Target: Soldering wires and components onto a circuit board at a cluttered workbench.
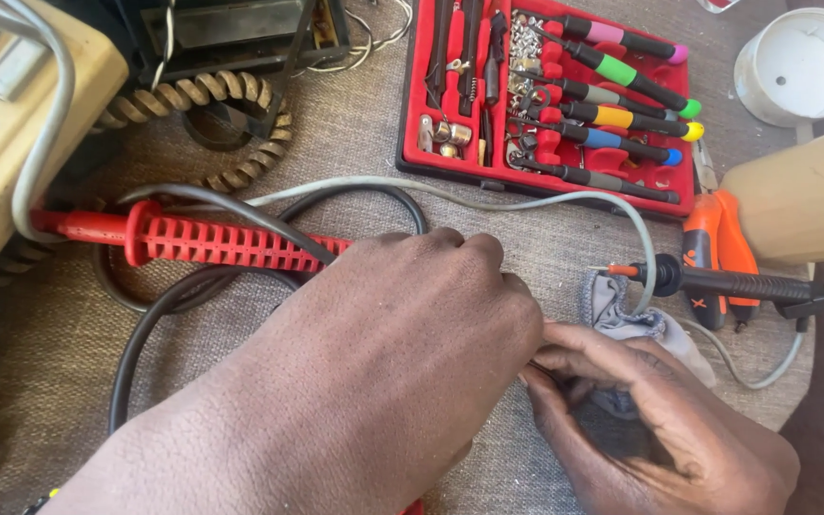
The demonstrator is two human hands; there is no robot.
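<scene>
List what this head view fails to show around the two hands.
- Tip of the red soldering iron: hidden under the left hand.
- What the right hand pinches: covered by both hands.
- Grey cloth: partly under the right hand.
- Beige device: cut off by the left edge.

Cloth-covered table (pixel 354 133) w/ red screwdriver case (pixel 545 95), cables, tools.

Both hands (pixel 412 353) (pixel 650 420) meet beside a grey cloth (pixel 622 310).

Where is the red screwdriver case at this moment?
In the head view, the red screwdriver case lies at the top centre of the cloth-covered table, left of the white cup and above the grey cable.
</scene>
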